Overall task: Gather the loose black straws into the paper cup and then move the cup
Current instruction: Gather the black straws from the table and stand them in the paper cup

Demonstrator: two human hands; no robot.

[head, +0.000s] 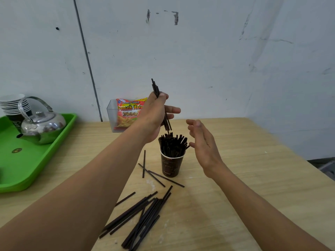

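Observation:
A brown paper cup [171, 165] stands upright on the wooden table, packed with black straws [172, 144] that stick out above its rim. My left hand [155, 115] hovers just above the cup, shut on a small bundle of black straws [155, 88] held nearly upright, their lower ends close to the cup's straws. My right hand [204, 142] is open beside the cup's right side, fingers apart, holding nothing. Several loose black straws [143, 214] lie in a heap on the table in front of the cup, and three more [154, 173] lie crossed at its left.
A green tray [23, 171] at the left carries a metal kettle [42, 127] and a stack of paper cups [13, 105]. A clear box with a snack packet [126, 113] stands against the wall behind my left hand. The table's right edge [308, 162] runs diagonally.

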